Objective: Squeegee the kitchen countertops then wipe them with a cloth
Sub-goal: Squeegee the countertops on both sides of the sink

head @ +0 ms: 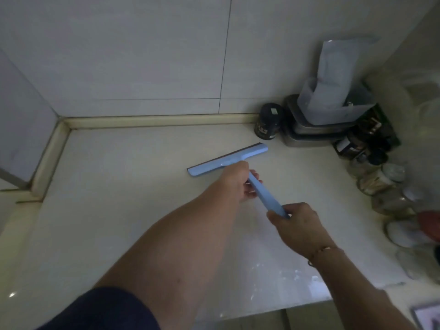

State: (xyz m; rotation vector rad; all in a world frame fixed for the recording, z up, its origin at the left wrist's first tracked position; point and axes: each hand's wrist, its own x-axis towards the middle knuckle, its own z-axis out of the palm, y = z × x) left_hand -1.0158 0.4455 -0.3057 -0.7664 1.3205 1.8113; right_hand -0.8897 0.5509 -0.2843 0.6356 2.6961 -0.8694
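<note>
Item: blue squeegee [228,160], mid-countertop [119,186], my left hand [234,182] and right hand [295,222] both wrapped round its handle; risk I judged: blade knocking the far-right dark jar [267,125].

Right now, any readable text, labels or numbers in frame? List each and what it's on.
None can be read.
Dark round jar: pale label patches, too blurred.
Dark bottles at the right: labels, too small and blurred.
Blue squeegee, held by left hand and right hand: no marking visible.
</note>
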